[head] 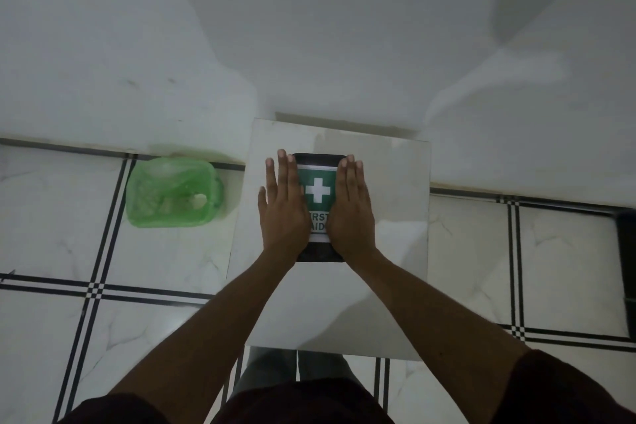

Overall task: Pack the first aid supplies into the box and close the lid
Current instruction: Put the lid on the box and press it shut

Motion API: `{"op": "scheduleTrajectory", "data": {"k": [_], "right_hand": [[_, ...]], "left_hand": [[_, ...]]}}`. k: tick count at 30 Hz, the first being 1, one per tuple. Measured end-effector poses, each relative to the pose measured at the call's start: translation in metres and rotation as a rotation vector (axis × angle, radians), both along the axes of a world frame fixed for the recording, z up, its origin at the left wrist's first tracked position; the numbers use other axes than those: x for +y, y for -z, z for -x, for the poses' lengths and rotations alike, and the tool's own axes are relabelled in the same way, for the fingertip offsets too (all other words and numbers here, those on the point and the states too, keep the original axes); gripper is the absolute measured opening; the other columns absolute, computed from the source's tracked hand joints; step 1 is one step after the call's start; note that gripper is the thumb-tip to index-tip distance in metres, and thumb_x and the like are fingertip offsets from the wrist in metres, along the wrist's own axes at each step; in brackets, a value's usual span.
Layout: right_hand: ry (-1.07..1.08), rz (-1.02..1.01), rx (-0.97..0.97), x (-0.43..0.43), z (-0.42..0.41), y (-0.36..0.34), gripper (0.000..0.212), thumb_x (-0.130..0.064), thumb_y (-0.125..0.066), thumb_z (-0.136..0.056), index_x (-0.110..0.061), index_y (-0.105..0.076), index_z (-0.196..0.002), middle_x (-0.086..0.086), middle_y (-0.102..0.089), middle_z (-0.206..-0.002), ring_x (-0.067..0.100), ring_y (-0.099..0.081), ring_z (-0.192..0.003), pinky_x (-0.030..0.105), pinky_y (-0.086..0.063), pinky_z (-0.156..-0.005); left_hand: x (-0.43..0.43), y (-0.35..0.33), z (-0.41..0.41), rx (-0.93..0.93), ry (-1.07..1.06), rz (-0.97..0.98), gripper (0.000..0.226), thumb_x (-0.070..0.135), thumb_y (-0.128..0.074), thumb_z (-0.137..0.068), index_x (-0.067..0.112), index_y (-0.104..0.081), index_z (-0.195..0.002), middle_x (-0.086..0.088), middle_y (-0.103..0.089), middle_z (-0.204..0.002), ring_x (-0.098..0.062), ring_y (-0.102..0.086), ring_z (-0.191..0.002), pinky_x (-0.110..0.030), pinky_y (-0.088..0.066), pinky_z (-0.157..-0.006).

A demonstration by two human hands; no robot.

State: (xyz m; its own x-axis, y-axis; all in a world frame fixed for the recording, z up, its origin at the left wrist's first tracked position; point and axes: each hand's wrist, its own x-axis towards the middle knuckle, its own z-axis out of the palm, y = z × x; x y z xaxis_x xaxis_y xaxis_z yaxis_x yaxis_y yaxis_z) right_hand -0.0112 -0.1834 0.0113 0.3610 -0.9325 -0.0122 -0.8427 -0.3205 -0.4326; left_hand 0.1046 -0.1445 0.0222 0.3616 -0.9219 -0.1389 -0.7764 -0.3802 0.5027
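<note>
At the bottom edge, dark sleeves and grey trouser legs (272, 368) show beneath the near rim of a pale square tabletop (389, 251), and two bare forearms reach forward over it. The left hand (284, 206) lies flat, palm down, on the left side of a black box (320, 253) that sits near the middle of the tabletop, toward its far half; its fingers (283, 169) are stretched out straight and close together, with the thumb spread off to the left, gripping nothing. The right hand (351, 210) lies flat in the same way on the box's right side, its fingers (350, 172) likewise straight and pressed side by side, the palm resting on the lid rather than clasping it. The lid is down on the box, and between the two hands shows its green label (318, 189) with a white cross and part of the words "FIRST AID", the letters partly covered by the hands. No loose supplies are visible on the tabletop. On the floor (51, 224) to the left, just beside the tabletop's far-left corner, stands a translucent green plastic basket (172, 193); what lies in it is too faint to tell. The floor is white marbled tile with black striped lines. At the right edge a dark object (626, 265) is cut off by the frame. Beyond everything rises a plain white wall (309, 27) crossed by soft shadows.
</note>
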Motion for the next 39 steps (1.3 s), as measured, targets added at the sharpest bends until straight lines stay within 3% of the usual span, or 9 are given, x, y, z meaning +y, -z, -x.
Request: {"op": "scheduleTrajectory", "data": {"k": [5,11,14,16,18,22,27,33,39], "right_hand": [[-0.024,0.018,0.023,-0.006,0.000,0.004,0.080,-0.041,-0.059,-0.089,0.005,-0.021,-0.143,0.022,-0.024,-0.153,0.033,-0.014,-0.144,0.039,-0.013,-0.117],[-0.079,0.010,0.052,-0.012,0.003,0.008,0.074,-0.042,-0.051,-0.091,0.007,-0.026,-0.141,0.024,-0.029,-0.150,0.037,-0.022,-0.141,0.040,-0.015,-0.114],[-0.096,-0.002,0.058,-0.014,0.004,0.008,0.075,-0.042,-0.049,-0.091,0.008,-0.025,-0.141,0.026,-0.029,-0.149,0.038,-0.023,-0.141,0.041,-0.019,-0.114],[-0.099,-0.003,0.058,-0.013,0.005,0.009,0.076,-0.040,-0.052,-0.090,0.010,-0.025,-0.140,0.028,-0.029,-0.149,0.039,-0.024,-0.140,0.043,-0.023,-0.114],[-0.096,-0.002,0.055,-0.013,0.005,0.010,0.078,-0.039,-0.057,-0.089,0.010,-0.025,-0.140,0.029,-0.029,-0.148,0.040,-0.024,-0.140,0.043,-0.023,-0.114],[-0.092,0.014,0.085,-0.012,0.003,0.010,0.079,-0.043,-0.053,-0.091,0.007,-0.022,-0.142,0.025,-0.024,-0.152,0.036,-0.016,-0.143,0.041,-0.014,-0.116],[-0.098,0.005,0.098,-0.012,0.003,0.004,0.077,-0.043,-0.050,-0.093,0.005,-0.018,-0.144,0.023,-0.019,-0.154,0.034,-0.011,-0.144,0.040,-0.011,-0.116],[-0.067,-0.002,0.080,-0.008,0.005,-0.002,0.066,-0.031,-0.046,-0.095,0.002,-0.017,-0.145,0.020,-0.017,-0.155,0.032,-0.008,-0.145,0.045,-0.014,-0.119],[-0.017,0.030,0.070,0.012,0.002,0.002,0.059,-0.024,-0.043,-0.098,0.001,-0.017,-0.145,0.020,-0.018,-0.155,0.031,-0.011,-0.145,0.043,-0.015,-0.119]], "left_hand": [[-0.001,0.000,0.001,-0.054,0.078,-0.031,0.061,0.036,-0.018,-0.098,0.015,0.006,-0.150,-0.005,0.005,-0.161,-0.022,0.012,-0.147,-0.052,-0.016,-0.118],[-0.003,0.003,-0.003,0.056,0.118,0.003,0.071,0.049,-0.017,-0.093,0.010,0.000,-0.150,-0.009,-0.002,-0.161,-0.026,-0.002,-0.148,-0.050,-0.037,-0.110],[-0.004,-0.002,-0.004,0.110,0.098,0.023,0.081,0.062,-0.002,-0.087,0.013,0.002,-0.151,-0.006,-0.002,-0.161,-0.030,-0.033,-0.139,-0.043,-0.053,-0.088],[-0.003,-0.004,-0.004,0.109,0.091,0.026,0.080,0.061,-0.001,-0.085,0.015,0.004,-0.151,-0.003,0.000,-0.162,-0.028,-0.055,-0.118,-0.035,-0.054,-0.069],[-0.003,-0.003,-0.004,0.107,0.083,0.025,0.079,0.059,-0.003,-0.085,0.017,0.005,-0.151,0.000,0.001,-0.162,-0.025,-0.060,-0.109,-0.030,-0.051,-0.063],[-0.004,0.001,-0.004,0.122,0.100,0.067,0.077,0.061,-0.003,-0.089,0.016,0.001,-0.151,0.000,0.000,-0.161,-0.026,-0.039,-0.136,-0.038,-0.058,-0.079],[-0.004,0.009,-0.008,0.112,0.085,0.034,0.061,0.042,-0.011,-0.097,0.019,0.001,-0.151,0.003,0.004,-0.161,-0.019,0.004,-0.148,-0.050,-0.043,-0.104],[0.000,0.000,-0.012,-0.081,0.167,-0.069,0.056,0.037,-0.016,-0.101,0.020,0.001,-0.151,0.003,0.009,-0.161,-0.014,0.016,-0.146,-0.065,-0.011,-0.111],[0.019,0.003,-0.009,-0.230,0.301,-0.127,0.061,0.039,-0.008,-0.097,0.012,0.002,-0.151,-0.006,0.004,-0.161,-0.019,0.007,-0.148,-0.070,-0.012,-0.109]]}}
